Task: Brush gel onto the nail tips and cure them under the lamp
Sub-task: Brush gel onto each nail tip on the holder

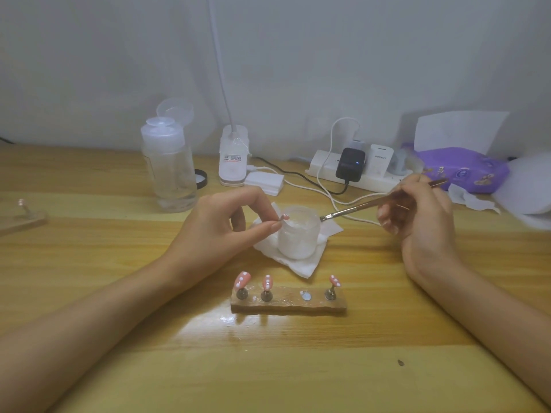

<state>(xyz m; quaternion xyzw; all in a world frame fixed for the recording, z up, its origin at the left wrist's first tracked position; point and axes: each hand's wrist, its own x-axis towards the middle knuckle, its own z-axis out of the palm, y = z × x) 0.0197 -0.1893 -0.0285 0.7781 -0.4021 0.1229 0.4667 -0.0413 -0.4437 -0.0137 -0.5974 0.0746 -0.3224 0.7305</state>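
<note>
My left hand (220, 226) pinches a small pink nail tip on its stand (283, 217) next to the rim of a frosted jar (299, 235), which sits on a white tissue. My right hand (423, 216) grips a thin brush (369, 205) whose bristles point at the jar's right rim. In front, a wooden holder (288, 302) carries three pink dotted nail tips (267, 283) on metal stands, with one slot bare. A white clip lamp (233, 158) stands at the back.
A clear pump bottle (168, 163) stands at the back left. A power strip (351, 171) with chargers and cables lies behind the jar. A purple wipes pack (465, 169) and tissues sit at the right. Another wooden holder (22, 217) lies at the far left.
</note>
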